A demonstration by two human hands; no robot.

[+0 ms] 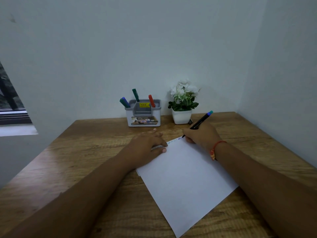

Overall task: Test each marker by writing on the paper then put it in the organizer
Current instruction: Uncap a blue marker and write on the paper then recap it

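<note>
A white sheet of paper (pixel 185 176) lies at an angle on the wooden table (pixel 85 152). My right hand (pixel 200 136) grips a black marker (pixel 200 121) with a blue-teal end, its tip touching the paper's far corner beside small written marks. My left hand (pixel 147 145) lies flat, fingers spread, pressing the paper's left edge. At the back stands a grey and white organizer (pixel 144 117) holding several markers: a green one (pixel 135 95), a red one (pixel 151 101), and a blue and a green one together (pixel 124 102) on the left.
A white pot of white flowers (pixel 182 107) stands right of the organizer, close behind my right hand. Walls close off the table at the back and right. A window (pixel 12 107) is at the left.
</note>
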